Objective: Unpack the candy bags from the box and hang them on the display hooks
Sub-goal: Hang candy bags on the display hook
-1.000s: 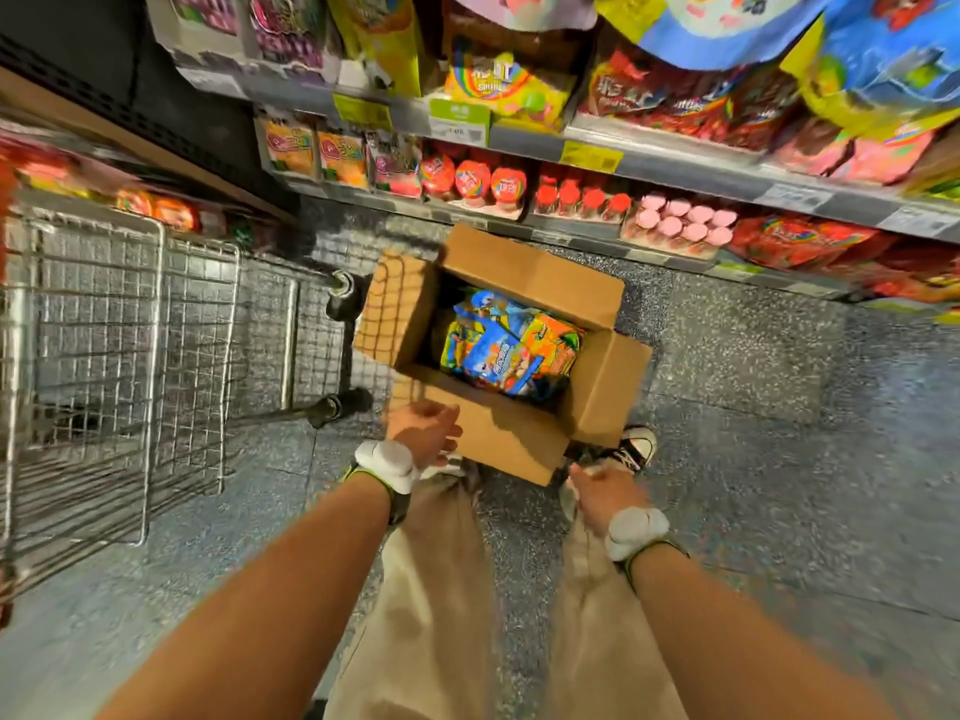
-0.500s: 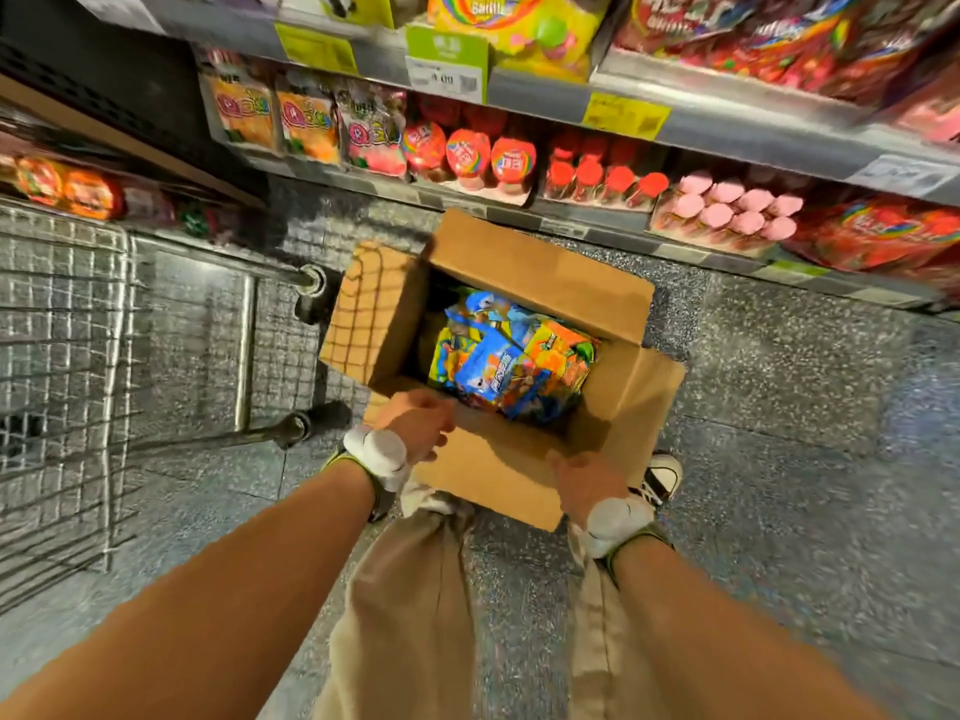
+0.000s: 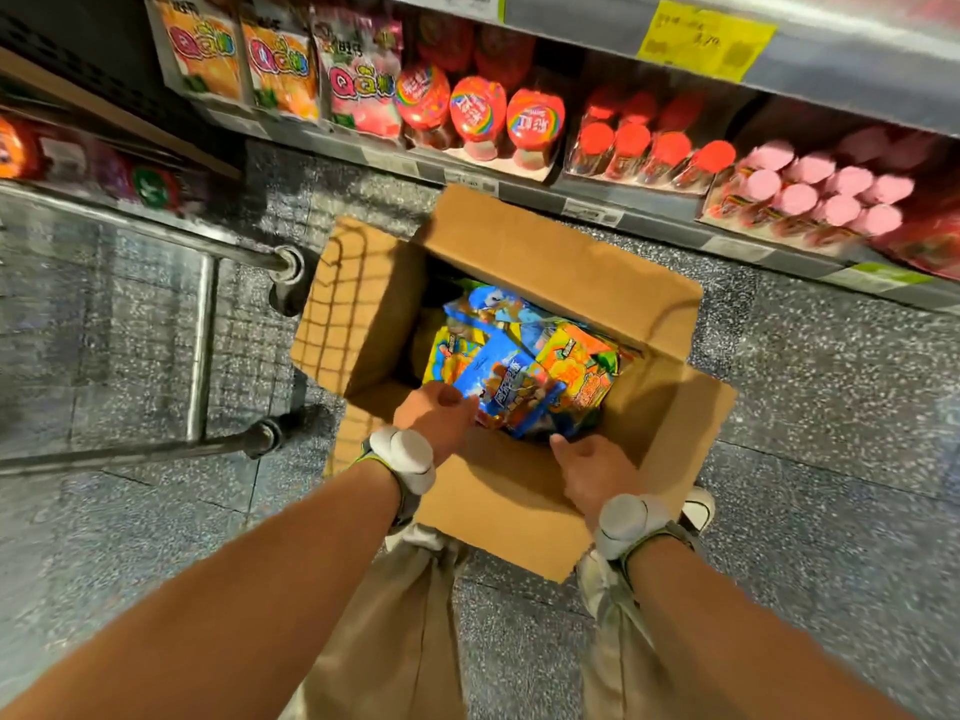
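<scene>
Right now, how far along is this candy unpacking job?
Barely begun. Done: the cardboard box sits open on the floor. In hand: the left hand and right hand reach in at the candy bags; no grip shows. Left: the whole pile is still inside, and no display hooks are in view.

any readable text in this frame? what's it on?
"Q": large letter on the three hanging gummy bags at the upper left; the rest of their print is blurred.
Yellow price tag: blurred, unreadable.
Red jar lids, blue candy bag in the box: characters too blurred to read.
</scene>
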`<state>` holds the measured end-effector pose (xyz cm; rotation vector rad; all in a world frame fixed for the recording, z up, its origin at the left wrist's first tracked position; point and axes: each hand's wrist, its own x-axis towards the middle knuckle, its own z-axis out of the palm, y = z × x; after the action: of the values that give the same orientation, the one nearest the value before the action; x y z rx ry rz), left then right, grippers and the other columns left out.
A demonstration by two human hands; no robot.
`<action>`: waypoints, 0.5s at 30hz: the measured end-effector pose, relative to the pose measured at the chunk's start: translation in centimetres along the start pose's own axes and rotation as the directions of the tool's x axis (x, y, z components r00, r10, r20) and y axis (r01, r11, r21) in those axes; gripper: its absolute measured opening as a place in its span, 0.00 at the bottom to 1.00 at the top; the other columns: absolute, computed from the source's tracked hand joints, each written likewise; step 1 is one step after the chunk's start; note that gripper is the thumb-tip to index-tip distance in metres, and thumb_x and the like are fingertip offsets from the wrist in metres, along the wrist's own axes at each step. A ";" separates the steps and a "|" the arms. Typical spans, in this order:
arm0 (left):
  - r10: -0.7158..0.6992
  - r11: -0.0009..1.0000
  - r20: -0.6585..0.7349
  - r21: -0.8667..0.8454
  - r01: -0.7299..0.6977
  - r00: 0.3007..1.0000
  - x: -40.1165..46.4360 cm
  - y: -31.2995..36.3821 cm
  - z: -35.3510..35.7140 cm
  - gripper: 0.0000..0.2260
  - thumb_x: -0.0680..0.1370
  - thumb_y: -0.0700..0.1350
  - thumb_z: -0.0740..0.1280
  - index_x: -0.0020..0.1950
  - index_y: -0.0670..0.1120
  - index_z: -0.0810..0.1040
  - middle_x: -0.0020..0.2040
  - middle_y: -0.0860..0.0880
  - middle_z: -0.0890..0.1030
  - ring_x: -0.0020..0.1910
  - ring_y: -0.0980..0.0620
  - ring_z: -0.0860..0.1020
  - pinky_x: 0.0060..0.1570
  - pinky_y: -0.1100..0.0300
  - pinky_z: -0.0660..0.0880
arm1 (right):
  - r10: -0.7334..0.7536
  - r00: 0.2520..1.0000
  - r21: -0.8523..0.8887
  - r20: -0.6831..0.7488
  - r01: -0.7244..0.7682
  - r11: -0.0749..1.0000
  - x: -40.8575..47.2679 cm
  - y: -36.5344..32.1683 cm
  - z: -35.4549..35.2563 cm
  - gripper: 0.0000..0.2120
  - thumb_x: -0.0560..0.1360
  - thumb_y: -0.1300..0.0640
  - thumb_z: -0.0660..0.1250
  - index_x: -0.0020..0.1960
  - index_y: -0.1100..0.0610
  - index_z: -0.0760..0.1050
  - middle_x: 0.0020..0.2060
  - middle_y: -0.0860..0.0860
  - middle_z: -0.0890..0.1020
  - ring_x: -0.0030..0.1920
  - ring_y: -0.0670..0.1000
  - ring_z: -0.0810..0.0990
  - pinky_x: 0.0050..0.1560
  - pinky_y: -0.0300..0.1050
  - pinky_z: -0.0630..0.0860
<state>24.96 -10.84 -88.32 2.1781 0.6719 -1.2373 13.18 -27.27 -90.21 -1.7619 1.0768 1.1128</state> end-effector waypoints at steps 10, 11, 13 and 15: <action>-0.040 0.998 -0.008 -0.046 0.039 0.999 5.8 0.0 1.4 0.19 0.73 0.56 0.73 0.60 0.51 0.77 0.50 0.46 0.83 0.49 0.43 0.82 0.47 0.56 0.79 | -0.037 0.997 0.029 -0.068 0.039 0.999 7.5 -0.2 0.5 0.23 0.79 0.36 0.59 0.53 0.57 0.75 0.53 0.60 0.83 0.51 0.59 0.81 0.48 0.46 0.68; -0.034 0.999 -0.004 -0.033 0.034 0.999 6.1 0.0 1.6 0.19 0.74 0.56 0.72 0.60 0.51 0.76 0.50 0.46 0.83 0.48 0.43 0.82 0.44 0.58 0.76 | -0.034 0.996 0.028 -0.079 0.036 0.999 8.2 -0.2 0.6 0.23 0.79 0.37 0.60 0.53 0.58 0.76 0.53 0.60 0.83 0.53 0.61 0.81 0.48 0.46 0.68; -0.013 1.000 -0.001 -0.023 0.013 1.000 6.8 0.1 1.9 0.20 0.74 0.56 0.72 0.62 0.50 0.76 0.52 0.45 0.83 0.50 0.43 0.81 0.45 0.56 0.75 | -0.043 0.995 0.026 -0.089 0.046 0.999 9.2 -0.1 0.8 0.23 0.79 0.39 0.61 0.53 0.60 0.77 0.52 0.60 0.82 0.53 0.62 0.80 0.47 0.45 0.67; -0.001 1.000 -0.002 -0.014 0.001 1.000 7.7 -0.1 2.2 0.22 0.73 0.56 0.73 0.63 0.49 0.76 0.52 0.47 0.83 0.47 0.46 0.80 0.46 0.57 0.75 | -0.054 0.993 0.032 -0.104 0.058 0.998 9.9 -0.2 1.0 0.23 0.79 0.40 0.62 0.54 0.61 0.77 0.49 0.59 0.81 0.51 0.60 0.79 0.46 0.45 0.66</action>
<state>27.04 -11.10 -96.03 2.1681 0.6810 -1.2271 15.64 -28.77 -99.76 -1.8274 1.0950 0.9718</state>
